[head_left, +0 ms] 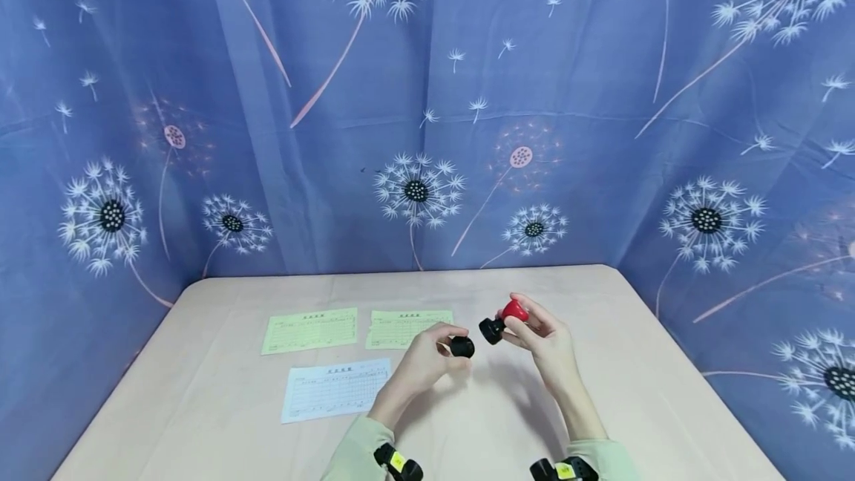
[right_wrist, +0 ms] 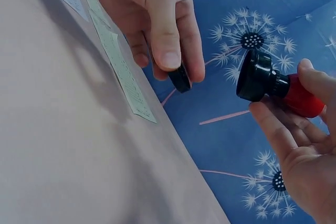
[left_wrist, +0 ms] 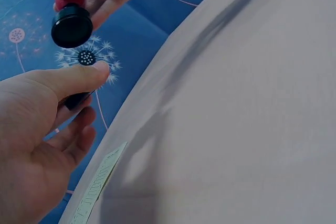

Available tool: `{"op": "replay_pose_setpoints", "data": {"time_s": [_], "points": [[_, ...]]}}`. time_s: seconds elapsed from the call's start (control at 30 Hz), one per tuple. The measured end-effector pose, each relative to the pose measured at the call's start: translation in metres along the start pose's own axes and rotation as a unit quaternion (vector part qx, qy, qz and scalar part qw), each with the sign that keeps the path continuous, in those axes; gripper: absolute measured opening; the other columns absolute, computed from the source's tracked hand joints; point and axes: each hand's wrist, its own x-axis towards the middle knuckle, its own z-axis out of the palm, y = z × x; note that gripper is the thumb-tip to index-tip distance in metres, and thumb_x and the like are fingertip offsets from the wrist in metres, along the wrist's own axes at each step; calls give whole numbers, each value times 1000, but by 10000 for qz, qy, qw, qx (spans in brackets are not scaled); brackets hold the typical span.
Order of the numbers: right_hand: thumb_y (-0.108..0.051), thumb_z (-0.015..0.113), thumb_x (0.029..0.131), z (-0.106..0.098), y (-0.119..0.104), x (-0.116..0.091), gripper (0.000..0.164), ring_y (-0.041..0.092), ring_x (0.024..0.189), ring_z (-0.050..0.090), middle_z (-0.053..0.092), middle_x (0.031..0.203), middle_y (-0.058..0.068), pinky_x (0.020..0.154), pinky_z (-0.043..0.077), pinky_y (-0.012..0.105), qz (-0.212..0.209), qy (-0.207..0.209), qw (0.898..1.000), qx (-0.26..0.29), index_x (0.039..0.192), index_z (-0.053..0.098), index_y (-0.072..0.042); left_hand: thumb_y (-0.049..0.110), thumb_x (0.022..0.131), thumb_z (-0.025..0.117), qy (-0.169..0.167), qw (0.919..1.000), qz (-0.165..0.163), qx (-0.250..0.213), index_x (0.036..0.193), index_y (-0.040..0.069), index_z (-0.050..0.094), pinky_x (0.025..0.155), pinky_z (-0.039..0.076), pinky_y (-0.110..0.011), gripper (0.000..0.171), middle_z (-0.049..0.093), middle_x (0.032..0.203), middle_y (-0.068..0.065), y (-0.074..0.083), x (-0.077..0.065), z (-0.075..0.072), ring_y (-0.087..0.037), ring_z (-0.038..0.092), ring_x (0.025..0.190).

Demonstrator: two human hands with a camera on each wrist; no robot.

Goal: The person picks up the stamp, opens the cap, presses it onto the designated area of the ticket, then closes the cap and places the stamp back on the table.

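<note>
My right hand (head_left: pixel 549 344) grips a round stamp (right_wrist: pixel 257 80) by its red knob (head_left: pixel 515 310), its black round base tilted toward the left. Between thumb and fingers of my left hand (head_left: pixel 427 357) is a small black round cap (right_wrist: pixel 181 78), pinched by its edge. Stamp and cap are apart, both held above the table. In the left wrist view the stamp's black base (left_wrist: pixel 72 26) shows above my left thumb, and most of the cap is hidden behind that thumb.
Two green printed slips (head_left: pixel 310 331) lie side by side on the pale cloth-covered table (head_left: pixel 200 407). Nearer to me is a pale blue slip (head_left: pixel 334 390), left of my left forearm. A blue dandelion-print curtain (head_left: pixel 347 191) hangs behind and at both sides.
</note>
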Motion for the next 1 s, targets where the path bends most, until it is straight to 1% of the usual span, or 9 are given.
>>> {"op": "replay_pose_setpoints", "data": {"time_s": [0.1,0.2,0.27,0.37,0.5,0.67,0.87,1.0], "points": [[-4,69,92,1,1,1,54,12,99,73,76,103,3,85,59,33,1,26,10000,-52,140,48,8,21,80,82,79,9999,-86,-22,129,12,66,87,50,-28,52,66,123,3,-1,1,1,-12,58,101],[-2,69,91,0,1,1,53,12,96,74,76,102,3,83,59,33,-36,71,10000,-36,139,49,9,24,81,81,110,9998,-138,-17,132,13,64,87,49,-31,55,66,126,3,-3,3,5,-16,58,106],[-1,69,90,-1,2,0,53,12,96,74,77,101,3,83,59,34,-54,95,9999,-21,138,50,9,23,81,82,60,9998,-179,35,132,13,63,85,49,-30,56,66,126,3,-3,3,6,-15,58,103],[0,70,90,-2,4,-1,53,12,95,74,77,100,3,83,59,35,-49,99,9999,-21,138,50,10,18,79,82,-96,9996,-232,129,133,11,62,79,48,-26,58,65,125,2,-3,3,8,-13,57,94],[0,70,90,-3,4,-2,52,12,95,74,77,101,2,82,60,34,-28,129,9999,-63,138,51,9,9,75,84,-195,9992,-328,76,132,10,64,75,47,-21,60,65,122,2,-2,2,11,-8,55,86],[0,70,90,-7,3,-4,53,11,95,74,77,101,0,82,60,33,-50,156,9998,-86,138,50,8,6,76,83,-236,9992,-335,-7,128,10,66,74,50,-21,55,65,119,0,0,3,15,-7,58,84],[0,71,89,-9,1,-5,54,11,96,74,77,102,1,82,60,33,2,231,9996,-137,138,51,7,5,76,84,-121,9994,-318,41,124,5,67,75,51,-20,50,62,124,-1,-2,5,19,-10,58,87],[0,71,89,-11,-1,-6,53,11,96,74,77,101,1,82,60,33,5,311,9994,-150,138,51,7,5,75,85,-49,9997,-166,171,121,4,68,74,50,-19,49,60,122,-2,-1,7,22,-8,57,85]]}}
